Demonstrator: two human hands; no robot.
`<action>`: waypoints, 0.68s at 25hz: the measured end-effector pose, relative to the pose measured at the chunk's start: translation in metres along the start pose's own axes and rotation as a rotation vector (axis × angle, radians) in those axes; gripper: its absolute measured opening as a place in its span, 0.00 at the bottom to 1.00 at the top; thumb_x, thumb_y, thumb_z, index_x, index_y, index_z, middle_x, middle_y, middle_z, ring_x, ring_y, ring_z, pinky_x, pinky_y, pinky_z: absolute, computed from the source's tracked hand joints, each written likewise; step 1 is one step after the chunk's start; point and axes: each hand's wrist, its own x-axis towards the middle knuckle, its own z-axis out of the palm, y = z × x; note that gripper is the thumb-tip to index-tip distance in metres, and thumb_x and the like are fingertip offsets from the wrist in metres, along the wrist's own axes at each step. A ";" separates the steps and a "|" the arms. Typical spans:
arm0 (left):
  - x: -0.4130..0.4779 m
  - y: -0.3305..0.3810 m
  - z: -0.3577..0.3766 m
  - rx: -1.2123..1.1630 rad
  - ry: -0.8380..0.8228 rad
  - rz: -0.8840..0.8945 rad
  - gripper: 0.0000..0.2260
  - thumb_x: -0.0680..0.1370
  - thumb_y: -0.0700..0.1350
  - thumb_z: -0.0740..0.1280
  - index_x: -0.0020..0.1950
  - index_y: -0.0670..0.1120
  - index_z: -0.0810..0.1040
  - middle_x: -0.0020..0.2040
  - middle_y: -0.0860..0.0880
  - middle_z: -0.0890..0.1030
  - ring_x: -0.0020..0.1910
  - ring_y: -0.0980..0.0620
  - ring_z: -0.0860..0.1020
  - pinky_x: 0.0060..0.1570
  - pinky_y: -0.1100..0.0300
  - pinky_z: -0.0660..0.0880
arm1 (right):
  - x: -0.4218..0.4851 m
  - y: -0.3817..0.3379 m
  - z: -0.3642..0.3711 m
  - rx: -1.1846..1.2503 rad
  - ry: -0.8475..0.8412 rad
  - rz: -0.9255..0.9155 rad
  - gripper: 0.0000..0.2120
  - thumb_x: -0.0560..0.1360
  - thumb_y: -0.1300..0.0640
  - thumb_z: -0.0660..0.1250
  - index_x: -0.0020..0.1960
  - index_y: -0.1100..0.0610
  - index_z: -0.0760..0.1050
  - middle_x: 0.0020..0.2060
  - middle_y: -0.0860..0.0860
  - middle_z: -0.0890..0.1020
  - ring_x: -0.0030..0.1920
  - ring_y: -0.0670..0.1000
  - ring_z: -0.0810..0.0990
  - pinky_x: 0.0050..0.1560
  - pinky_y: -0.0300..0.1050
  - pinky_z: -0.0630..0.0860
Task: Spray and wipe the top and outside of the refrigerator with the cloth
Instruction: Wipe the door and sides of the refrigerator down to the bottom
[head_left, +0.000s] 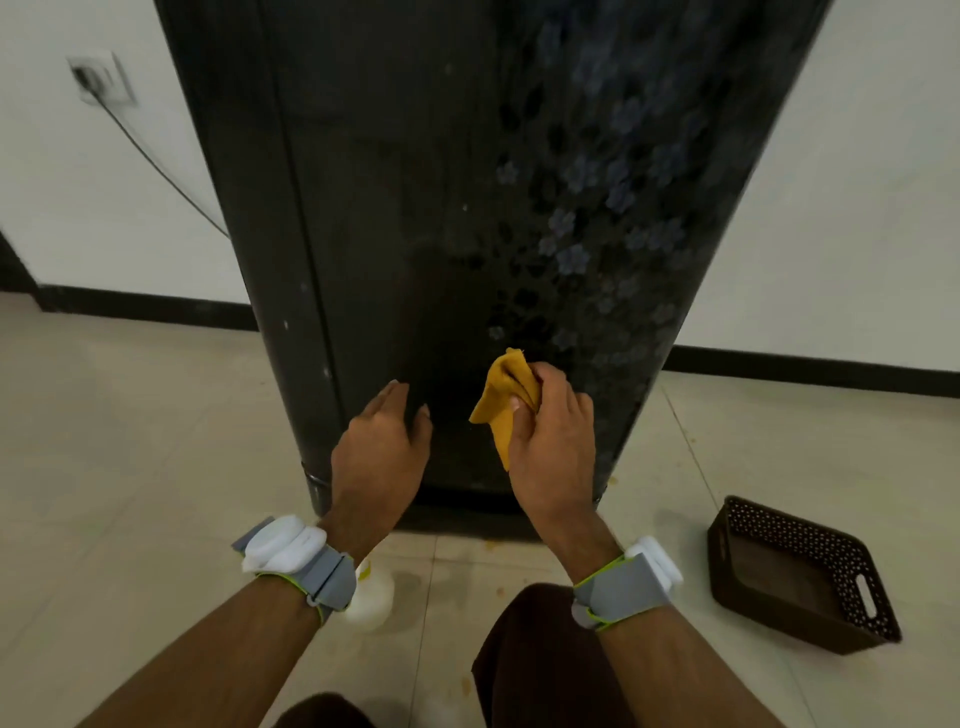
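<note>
Pale floor tiles (130, 441) run back to white walls with a dark skirting, and the tall dark refrigerator (441, 208) fills the middle of the view, its front patterned with faint flowers on the right. The person is low in front of it, which suits work on the bottom of the door. The right hand (553, 441) is clenched round a bunched yellow cloth (501, 400), held up at the lower door panel — whether the fabric actually touches the surface is hard to tell. The left hand (382, 441) holds nothing, fingers loosely spread with the tips at or against the door, probably to steady the body while the other hand wipes. A white spray bottle (371, 597) stands on the floor just behind the left wrist, set down within reach, so spraying looks paused. A brown perforated basket (800, 571) sits well off to the right — clear of the working area.
</note>
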 end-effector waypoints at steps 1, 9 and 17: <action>0.008 0.012 -0.007 -0.001 0.013 0.045 0.16 0.81 0.52 0.62 0.65 0.45 0.75 0.59 0.45 0.81 0.50 0.45 0.82 0.45 0.53 0.80 | 0.008 -0.004 -0.010 0.019 0.029 -0.001 0.15 0.81 0.54 0.62 0.66 0.55 0.70 0.57 0.51 0.78 0.52 0.51 0.73 0.48 0.46 0.74; 0.043 0.097 -0.058 -0.026 0.095 0.196 0.19 0.81 0.52 0.63 0.70 0.45 0.74 0.69 0.46 0.77 0.58 0.47 0.81 0.53 0.51 0.80 | 0.048 -0.024 -0.068 0.045 0.176 -0.085 0.14 0.82 0.52 0.59 0.66 0.54 0.70 0.54 0.50 0.76 0.47 0.47 0.75 0.43 0.36 0.72; 0.091 0.151 -0.102 -0.088 0.223 0.367 0.18 0.81 0.51 0.64 0.69 0.45 0.75 0.68 0.48 0.78 0.62 0.50 0.79 0.57 0.57 0.77 | 0.134 -0.035 -0.129 0.069 0.475 -0.101 0.17 0.83 0.56 0.60 0.71 0.56 0.70 0.54 0.52 0.75 0.48 0.50 0.76 0.46 0.44 0.77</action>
